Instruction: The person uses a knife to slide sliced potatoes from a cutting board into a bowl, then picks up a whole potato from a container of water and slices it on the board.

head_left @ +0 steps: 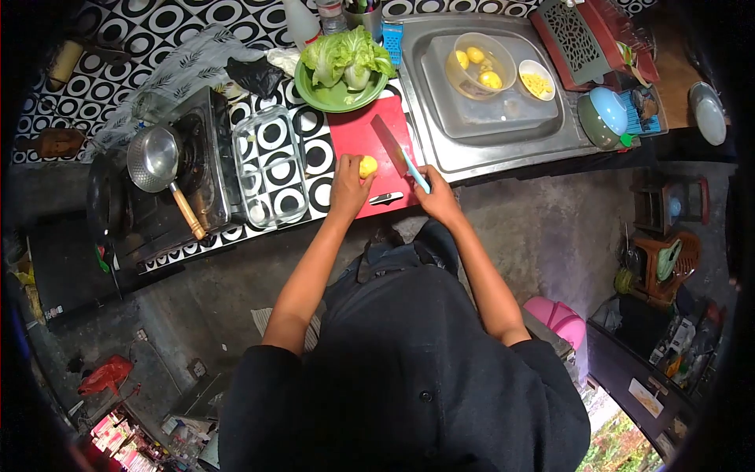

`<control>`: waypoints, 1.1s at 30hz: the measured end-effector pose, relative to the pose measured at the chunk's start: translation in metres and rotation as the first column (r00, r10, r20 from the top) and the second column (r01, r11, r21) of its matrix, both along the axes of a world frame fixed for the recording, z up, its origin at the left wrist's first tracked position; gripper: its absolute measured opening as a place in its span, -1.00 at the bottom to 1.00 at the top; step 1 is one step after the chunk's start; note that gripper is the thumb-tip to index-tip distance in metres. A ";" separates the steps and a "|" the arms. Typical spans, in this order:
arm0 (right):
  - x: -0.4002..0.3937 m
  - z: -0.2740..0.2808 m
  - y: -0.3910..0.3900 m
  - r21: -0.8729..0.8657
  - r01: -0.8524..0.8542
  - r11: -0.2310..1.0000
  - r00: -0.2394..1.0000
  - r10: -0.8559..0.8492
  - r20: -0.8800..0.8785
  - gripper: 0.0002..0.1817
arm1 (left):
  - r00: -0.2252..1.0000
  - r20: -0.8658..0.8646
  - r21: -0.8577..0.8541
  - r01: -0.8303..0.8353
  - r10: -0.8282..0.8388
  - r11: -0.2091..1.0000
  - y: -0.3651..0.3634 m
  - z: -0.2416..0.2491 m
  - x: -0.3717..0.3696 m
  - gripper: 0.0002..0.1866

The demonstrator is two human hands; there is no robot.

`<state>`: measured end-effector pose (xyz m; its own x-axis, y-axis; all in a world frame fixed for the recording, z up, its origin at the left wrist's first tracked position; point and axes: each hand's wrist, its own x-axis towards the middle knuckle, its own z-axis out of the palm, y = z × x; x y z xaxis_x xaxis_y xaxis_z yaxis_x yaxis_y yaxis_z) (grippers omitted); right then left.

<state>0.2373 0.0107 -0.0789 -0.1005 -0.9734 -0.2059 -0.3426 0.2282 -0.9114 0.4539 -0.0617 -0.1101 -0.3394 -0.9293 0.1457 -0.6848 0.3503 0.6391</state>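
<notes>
My left hand (349, 185) is closed on a peeled yellow potato (367, 166) at the left part of the red cutting board (358, 130). In my right hand (437, 195) is a kitchen knife (391, 145) by its light blue handle. Its blade points away from me above the board, to the right of the potato and apart from it. Near the board's front edge is the dark slot of its handle (386, 198). Beyond the board stands a green bowl (330, 99) with leafy lettuce (350, 59) in it.
On the right, the steel sink (503, 160) bears a tub of water (503, 79) with several peeled potatoes and a small bowl of cut yellow pieces (537, 81). To the left are a glass divided dish (271, 220), a stove (208, 141) and a saucepan (153, 157).
</notes>
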 end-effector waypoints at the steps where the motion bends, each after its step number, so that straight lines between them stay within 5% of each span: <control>1: 0.001 -0.002 0.001 -0.012 0.002 1.000 1.000 -0.002 0.008 -0.69 | 0.997 0.025 0.017 -0.072 0.071 0.997 0.000 0.001 -0.004 -0.46; 5: 0.004 -0.015 0.006 -0.067 0.009 0.998 1.000 -0.008 0.018 -0.71 | 0.977 0.050 -0.003 -0.208 0.208 0.978 -0.003 0.007 -0.014 -0.50; 9: 0.009 -0.019 0.011 -0.053 0.002 0.999 1.000 -0.003 -0.020 -0.70 | 0.993 -0.043 0.044 -0.112 0.114 0.993 -0.009 -0.008 0.000 -0.50; 12: 0.014 -0.008 0.013 0.015 0.022 1.000 0.987 -0.024 0.156 -0.67 | 0.996 -0.084 -0.002 -0.006 0.005 1.000 -0.007 -0.003 0.008 -0.48; 23: 0.006 0.004 0.020 -0.021 0.023 1.000 0.999 -0.024 -0.030 -0.61 | 0.999 0.048 0.021 -0.003 0.002 1.000 -0.014 0.001 -0.013 -0.48; 27: 0.003 0.007 0.026 -0.039 0.034 0.999 0.997 -0.036 -0.065 -0.60 | 0.984 -0.168 0.053 -0.048 0.057 0.997 -0.019 0.000 -0.013 -0.51; 33: 0.011 0.022 0.031 -0.097 0.038 0.995 0.999 -0.040 -0.012 -0.63 | 0.895 -0.393 0.362 -0.059 0.210 0.930 -0.019 -0.022 -0.005 -0.52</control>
